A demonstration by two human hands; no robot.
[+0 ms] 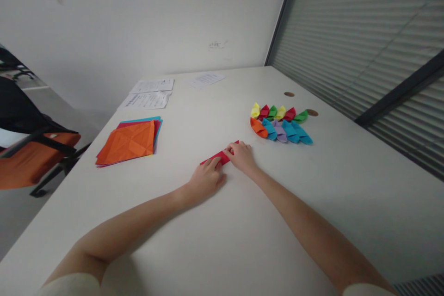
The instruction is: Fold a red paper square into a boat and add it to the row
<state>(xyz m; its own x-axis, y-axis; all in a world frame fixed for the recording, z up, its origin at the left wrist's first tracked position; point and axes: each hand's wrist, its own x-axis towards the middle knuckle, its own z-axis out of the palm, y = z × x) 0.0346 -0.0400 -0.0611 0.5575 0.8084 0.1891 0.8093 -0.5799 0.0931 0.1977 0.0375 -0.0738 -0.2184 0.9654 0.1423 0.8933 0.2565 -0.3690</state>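
A narrow folded strip of red paper [224, 157] lies slantwise on the table in front of me. My left hand [206, 178] rests on its near left end, fingers laid over the paper and the thumb apart on the tabletop. At the far right end, my right hand [242, 156] pinches the strip between thumb and fingers. Parts of the paper are hidden under both hands. Beyond my right hand sit two rows of folded paper pieces, among them an orange piece [258, 128], a purple piece [280, 131] and a green piece [302, 116].
A stack of coloured paper squares, orange sheet [130, 141] on top, lies to the left on the white table [194, 249]. Printed sheets [149, 99] are by the back wall. An orange-seated chair [38, 152] stands left of the table; blinds [360, 41] line the right side.
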